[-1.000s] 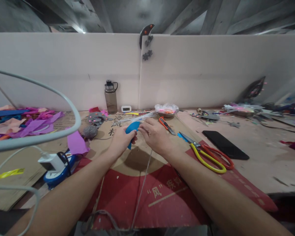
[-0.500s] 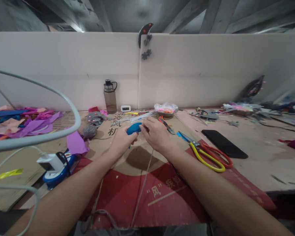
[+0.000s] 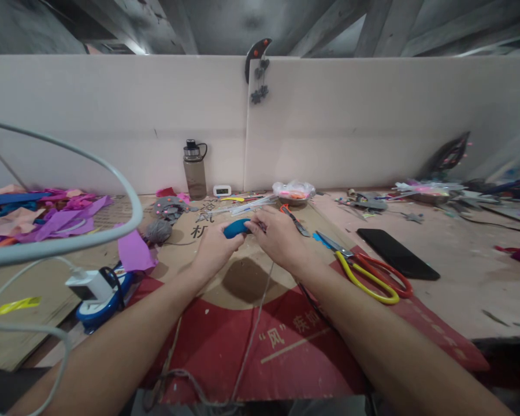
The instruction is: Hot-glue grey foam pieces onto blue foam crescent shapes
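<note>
Between my hands, above the cardboard, is a small rounded blue piece (image 3: 236,229) that looks like felt or cloth. My left hand (image 3: 217,245) is closed on its left end, thumb along the near side. The fingers of my right hand (image 3: 272,236) pinch its right end; the fingertips partly hide what they grip. A thin grey yarn (image 3: 260,312) runs from under my right hand down to the front edge of the cardboard (image 3: 225,346). Scissors (image 3: 364,268) with one yellow and one red handle lie right of my right hand, and a utility knife (image 3: 295,222) lies just beyond it.
A black phone (image 3: 396,253) lies to the right. At the back stand a water bottle (image 3: 195,173) and a bowl with plastic wrap (image 3: 293,192). Felt scraps (image 3: 56,216), a yarn ball (image 3: 158,231) and a blue power strip (image 3: 99,315) are on the left. A pale cable (image 3: 125,190) loops close by.
Both hands stay at nearly the same spot, still on the blue piece. A blue bit that hung below my left hand no longer shows, and my left fingers have shifted slightly.
</note>
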`<state>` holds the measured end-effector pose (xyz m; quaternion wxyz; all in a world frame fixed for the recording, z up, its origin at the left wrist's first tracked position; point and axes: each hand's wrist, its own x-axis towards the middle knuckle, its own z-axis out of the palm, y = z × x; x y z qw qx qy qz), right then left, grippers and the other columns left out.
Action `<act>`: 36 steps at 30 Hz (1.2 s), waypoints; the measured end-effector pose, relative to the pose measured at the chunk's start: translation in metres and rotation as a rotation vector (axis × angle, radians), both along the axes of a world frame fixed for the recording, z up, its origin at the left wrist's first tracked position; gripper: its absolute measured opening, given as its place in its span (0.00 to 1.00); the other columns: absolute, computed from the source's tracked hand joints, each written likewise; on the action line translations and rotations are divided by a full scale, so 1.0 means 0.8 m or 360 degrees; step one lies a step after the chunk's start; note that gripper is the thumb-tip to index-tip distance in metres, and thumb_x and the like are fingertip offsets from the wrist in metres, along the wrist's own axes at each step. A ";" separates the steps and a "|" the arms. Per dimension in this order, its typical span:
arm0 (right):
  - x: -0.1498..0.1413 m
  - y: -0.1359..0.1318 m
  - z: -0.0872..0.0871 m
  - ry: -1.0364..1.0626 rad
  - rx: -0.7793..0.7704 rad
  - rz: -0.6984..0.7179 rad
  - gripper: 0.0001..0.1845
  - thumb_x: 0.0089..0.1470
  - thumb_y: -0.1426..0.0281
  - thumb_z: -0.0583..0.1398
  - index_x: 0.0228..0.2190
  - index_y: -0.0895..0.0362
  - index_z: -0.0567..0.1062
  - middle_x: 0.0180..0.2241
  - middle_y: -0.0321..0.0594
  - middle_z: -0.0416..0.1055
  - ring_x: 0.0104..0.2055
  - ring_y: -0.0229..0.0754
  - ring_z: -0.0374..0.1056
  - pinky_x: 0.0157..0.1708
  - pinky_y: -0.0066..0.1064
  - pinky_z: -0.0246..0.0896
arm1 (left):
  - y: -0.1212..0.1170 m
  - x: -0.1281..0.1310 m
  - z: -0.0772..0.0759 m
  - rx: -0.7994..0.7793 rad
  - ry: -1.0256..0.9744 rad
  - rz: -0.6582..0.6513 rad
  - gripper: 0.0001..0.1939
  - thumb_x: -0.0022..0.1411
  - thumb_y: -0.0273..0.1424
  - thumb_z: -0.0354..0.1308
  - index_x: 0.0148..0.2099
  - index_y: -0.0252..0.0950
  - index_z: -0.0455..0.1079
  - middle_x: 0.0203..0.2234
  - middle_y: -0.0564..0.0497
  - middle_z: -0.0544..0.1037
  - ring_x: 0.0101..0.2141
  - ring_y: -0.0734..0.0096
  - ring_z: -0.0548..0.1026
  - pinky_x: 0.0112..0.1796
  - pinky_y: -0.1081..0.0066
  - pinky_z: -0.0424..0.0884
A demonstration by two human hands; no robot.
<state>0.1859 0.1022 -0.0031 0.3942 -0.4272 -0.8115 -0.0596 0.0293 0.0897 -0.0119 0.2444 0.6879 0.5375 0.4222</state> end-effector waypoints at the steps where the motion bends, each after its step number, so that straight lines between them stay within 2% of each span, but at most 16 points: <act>1: 0.002 0.001 0.001 0.0012 -0.0024 0.0005 0.11 0.55 0.68 0.55 0.23 0.57 0.68 0.26 0.37 0.64 0.29 0.36 0.59 0.29 0.28 0.51 | 0.000 0.000 0.001 0.0008 0.0026 0.0007 0.08 0.49 0.35 0.54 0.25 0.34 0.66 0.14 0.57 0.65 0.18 0.77 0.61 0.20 0.75 0.55; 7: 0.020 0.002 0.006 -0.0029 -0.0139 0.0209 0.01 0.51 0.73 0.59 0.29 0.57 0.71 0.32 0.38 0.66 0.34 0.38 0.62 0.34 0.29 0.54 | 0.004 -0.002 0.002 0.0009 0.0117 0.0038 0.06 0.47 0.32 0.54 0.26 0.34 0.68 0.15 0.57 0.65 0.18 0.77 0.61 0.21 0.75 0.55; 13: 0.019 -0.007 0.007 0.0110 -0.0088 0.0156 0.02 0.51 0.75 0.57 0.28 0.57 0.71 0.32 0.39 0.66 0.33 0.37 0.61 0.33 0.29 0.55 | 0.005 -0.001 0.002 0.0011 0.0205 0.0034 0.06 0.47 0.32 0.53 0.24 0.35 0.66 0.14 0.57 0.65 0.18 0.76 0.61 0.21 0.74 0.55; 19: 0.014 -0.013 0.008 0.0271 -0.0096 0.0126 0.05 0.52 0.75 0.56 0.27 0.58 0.71 0.30 0.39 0.66 0.32 0.37 0.62 0.33 0.29 0.57 | 0.001 0.001 0.003 -0.0061 0.0094 -0.0029 0.06 0.47 0.33 0.54 0.24 0.35 0.64 0.13 0.57 0.64 0.16 0.77 0.60 0.20 0.74 0.54; 29: 0.018 -0.002 0.004 0.0328 -0.0150 0.0098 0.03 0.52 0.72 0.58 0.28 0.58 0.72 0.30 0.40 0.68 0.33 0.38 0.63 0.33 0.30 0.57 | -0.001 0.000 0.004 -0.0111 0.0020 -0.0084 0.06 0.48 0.33 0.54 0.24 0.35 0.65 0.13 0.58 0.62 0.17 0.77 0.58 0.21 0.74 0.54; 36: 0.019 -0.001 0.004 0.0386 -0.0287 0.0106 0.06 0.53 0.70 0.56 0.27 0.58 0.72 0.28 0.39 0.69 0.31 0.38 0.62 0.32 0.31 0.55 | 0.004 -0.003 -0.005 -0.0169 -0.0072 -0.0162 0.08 0.48 0.34 0.55 0.24 0.35 0.63 0.13 0.58 0.62 0.16 0.78 0.58 0.19 0.74 0.52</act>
